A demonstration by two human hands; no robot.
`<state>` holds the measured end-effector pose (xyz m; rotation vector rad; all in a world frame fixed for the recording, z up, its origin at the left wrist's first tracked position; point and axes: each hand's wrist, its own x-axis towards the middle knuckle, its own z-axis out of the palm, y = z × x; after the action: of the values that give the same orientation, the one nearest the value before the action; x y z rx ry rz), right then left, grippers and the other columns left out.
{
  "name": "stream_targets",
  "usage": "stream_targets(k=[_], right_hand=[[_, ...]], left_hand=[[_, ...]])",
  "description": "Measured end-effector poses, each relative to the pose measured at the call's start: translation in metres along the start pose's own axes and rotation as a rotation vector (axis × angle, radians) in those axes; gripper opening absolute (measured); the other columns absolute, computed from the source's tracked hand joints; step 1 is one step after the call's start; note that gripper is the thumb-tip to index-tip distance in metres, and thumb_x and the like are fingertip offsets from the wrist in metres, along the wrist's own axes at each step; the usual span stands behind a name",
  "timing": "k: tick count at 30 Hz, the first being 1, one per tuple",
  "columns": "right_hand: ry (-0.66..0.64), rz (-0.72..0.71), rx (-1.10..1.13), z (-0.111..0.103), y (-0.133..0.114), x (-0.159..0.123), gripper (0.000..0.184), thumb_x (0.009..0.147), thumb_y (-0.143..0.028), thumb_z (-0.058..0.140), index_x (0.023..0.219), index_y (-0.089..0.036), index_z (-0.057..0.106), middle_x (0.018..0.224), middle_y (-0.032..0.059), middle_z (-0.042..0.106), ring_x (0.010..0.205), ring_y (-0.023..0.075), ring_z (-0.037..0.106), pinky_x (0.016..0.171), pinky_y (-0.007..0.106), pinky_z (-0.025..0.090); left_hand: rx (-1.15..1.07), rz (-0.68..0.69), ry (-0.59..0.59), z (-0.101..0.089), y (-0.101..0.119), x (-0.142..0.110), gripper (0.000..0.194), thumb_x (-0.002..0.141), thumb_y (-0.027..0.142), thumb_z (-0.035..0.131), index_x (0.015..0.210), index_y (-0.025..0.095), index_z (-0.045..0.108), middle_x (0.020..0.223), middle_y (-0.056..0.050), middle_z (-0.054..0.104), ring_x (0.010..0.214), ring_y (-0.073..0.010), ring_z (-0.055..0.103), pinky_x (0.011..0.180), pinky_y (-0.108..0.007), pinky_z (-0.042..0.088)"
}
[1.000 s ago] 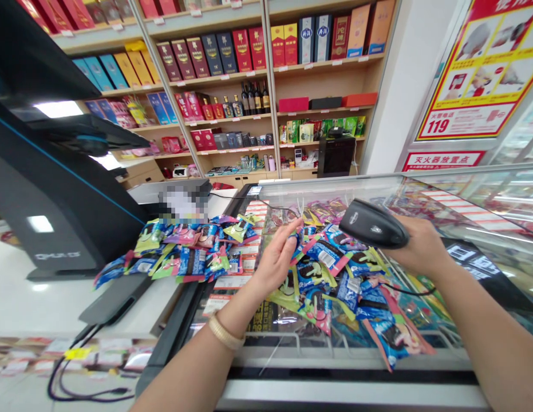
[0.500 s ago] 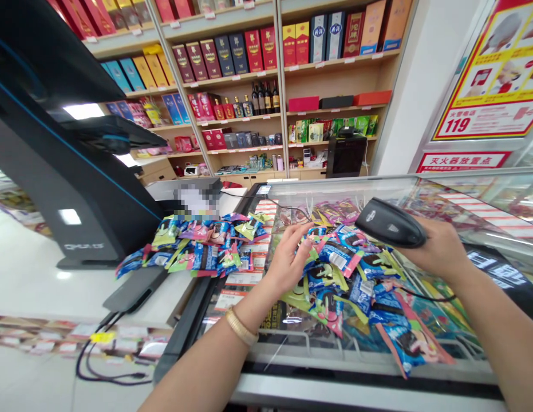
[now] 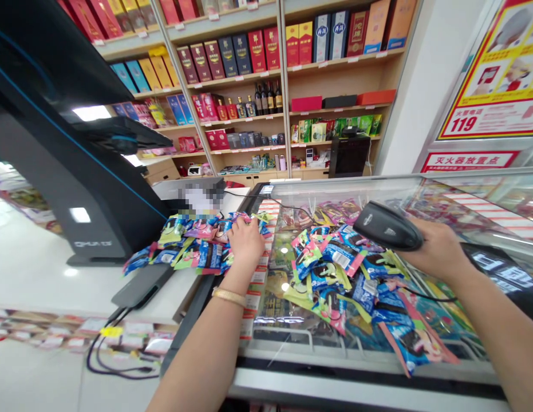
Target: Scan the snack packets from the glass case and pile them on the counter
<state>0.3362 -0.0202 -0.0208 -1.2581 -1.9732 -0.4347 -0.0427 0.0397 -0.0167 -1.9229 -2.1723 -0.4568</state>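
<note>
My right hand (image 3: 440, 246) is wrapped round the grip of a black barcode scanner (image 3: 389, 226), which hangs above the right pile and points left. Its cable runs beneath the hand. My left hand (image 3: 246, 239), with a bracelet at the wrist, is at the right end of the left pile of snack packets (image 3: 209, 253). Its fingers curl down over a packet there, and their tips are partly hidden. These small packets are blue, pink and green. A second heap of the same snack packets (image 3: 341, 257) lies on the glass top of the freezer (image 3: 292, 337), below the scanner.
A black checkout terminal (image 3: 98, 212) stands at left on the white counter (image 3: 43, 280), beside a flat grey device (image 3: 141, 286). A dark display with lit digits (image 3: 502, 273) is at far right. Shelves of boxed bottles (image 3: 236, 57) line the back wall.
My left hand has moved left from the packets on the freezer glass to the pile at the counter's edge. My right hand still holds the scanner in nearly the same place.
</note>
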Motion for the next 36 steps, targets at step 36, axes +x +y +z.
stream_targets(k=[36], right_hand=[[-0.087,-0.220,0.186,-0.016,-0.060,0.014,0.020,0.080,-0.025,0.060,0.097,-0.021,0.070,0.076,0.0046,0.074,0.065,0.0183,0.069,0.062,0.026,0.051]], left_hand=[[-1.469,0.330,-0.022,0.014,0.057,-0.043,0.061,0.094,0.027,0.059,0.154,0.023,0.048,0.159,-0.008,0.050,0.146,-0.0290,0.047,0.121,-0.047,0.043]])
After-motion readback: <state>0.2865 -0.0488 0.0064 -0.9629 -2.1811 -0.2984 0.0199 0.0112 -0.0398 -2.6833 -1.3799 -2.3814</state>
